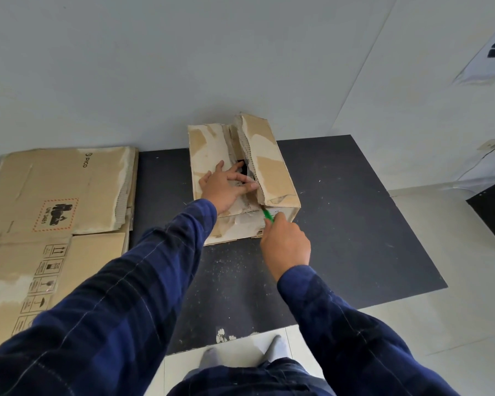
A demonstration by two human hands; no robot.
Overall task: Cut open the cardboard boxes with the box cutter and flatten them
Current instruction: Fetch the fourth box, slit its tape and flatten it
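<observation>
- L hand (pixel 226 188) flat on box (pixel 272 167) top, fingers (pixel 247 186) spread.
- R hand (pixel 286 244) grips green cutter (pixel 267 215), tip at box's near top edge.
- Risk: blade may slip fwd & nick L fingers; they lie near the cut line, I think.
- Box may slide on mat (pixel 349 224) if pushed.
- Flat boxes (pixel 55 201) lie left, beside mat; wall (pixel 183 67) just behind box.

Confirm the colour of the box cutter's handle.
Green: the slim box cutter sticks out of the right hand, head view.

Single head view, steep downward, close over black mat (pixel 340 224) by wall.
</observation>
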